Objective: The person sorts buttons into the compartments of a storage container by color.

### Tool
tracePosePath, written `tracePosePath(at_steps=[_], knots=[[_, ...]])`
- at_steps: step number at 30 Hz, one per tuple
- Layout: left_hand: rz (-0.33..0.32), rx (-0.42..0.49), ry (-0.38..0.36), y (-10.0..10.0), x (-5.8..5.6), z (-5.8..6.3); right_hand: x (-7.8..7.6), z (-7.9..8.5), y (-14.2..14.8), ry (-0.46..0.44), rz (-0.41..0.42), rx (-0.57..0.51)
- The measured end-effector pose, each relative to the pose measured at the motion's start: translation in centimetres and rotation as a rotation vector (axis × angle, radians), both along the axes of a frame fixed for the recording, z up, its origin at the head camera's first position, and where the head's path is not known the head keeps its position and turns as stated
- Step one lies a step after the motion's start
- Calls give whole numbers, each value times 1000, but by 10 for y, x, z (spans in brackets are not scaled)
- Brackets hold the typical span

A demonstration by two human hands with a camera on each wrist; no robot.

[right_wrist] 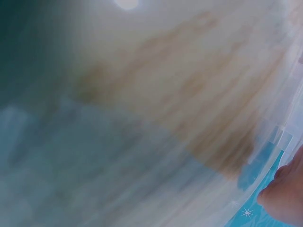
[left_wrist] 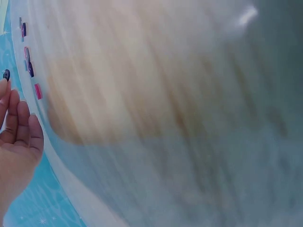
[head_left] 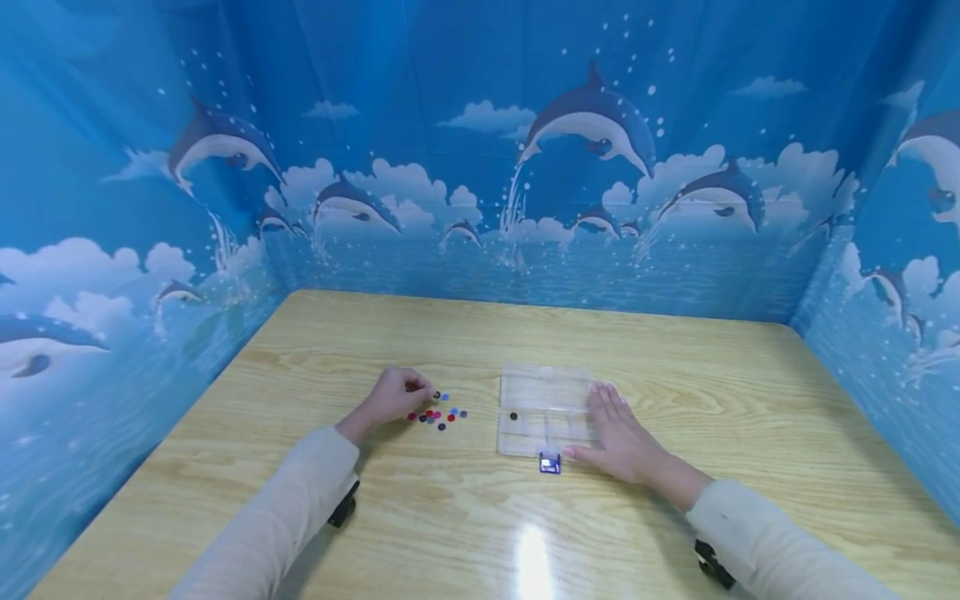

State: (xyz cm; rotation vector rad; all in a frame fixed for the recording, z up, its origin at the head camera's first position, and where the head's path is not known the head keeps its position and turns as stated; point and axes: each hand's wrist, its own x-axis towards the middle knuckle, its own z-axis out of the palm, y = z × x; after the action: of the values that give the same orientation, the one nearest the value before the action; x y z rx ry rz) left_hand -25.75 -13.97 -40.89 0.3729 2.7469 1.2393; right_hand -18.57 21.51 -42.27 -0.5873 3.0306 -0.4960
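Observation:
My left hand [head_left: 394, 395] pinches a dark button [left_wrist: 6, 74] at its fingertips, above the table and just left of a loose group of small buttons. Among that group are a red button [head_left: 451, 418], a blue button [head_left: 445, 397] and a dark button [head_left: 442, 427], with several more in pink and grey. To their right lies a clear plastic compartment box [head_left: 522, 443], its lid [head_left: 525, 387] folded back flat. One black button [head_left: 513, 416] sits in its left part. My right hand [head_left: 621, 437] rests with straight fingers along the box's right side.
A small blue-purple square piece [head_left: 550, 463] is at the middle of the box's front edge. The wood-grain table [head_left: 420, 517] is bordered by a blue dolphin-print curtain [head_left: 420, 108] at the back and both sides.

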Motion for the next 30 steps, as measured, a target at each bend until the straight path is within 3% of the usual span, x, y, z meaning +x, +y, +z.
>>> tracePosePath(at_steps=[3,10,22,30], knots=[[8,18,-8,2,1,1,0,0,0,1,-1,0],[-4,-11,58,5,0,1,0,-1,0,21,-2,18],[-26,40,20,15,1,0,0,0,0,20,-1,26],[-65,55,52,20,2,2,-2,-2,0,16,5,29]])
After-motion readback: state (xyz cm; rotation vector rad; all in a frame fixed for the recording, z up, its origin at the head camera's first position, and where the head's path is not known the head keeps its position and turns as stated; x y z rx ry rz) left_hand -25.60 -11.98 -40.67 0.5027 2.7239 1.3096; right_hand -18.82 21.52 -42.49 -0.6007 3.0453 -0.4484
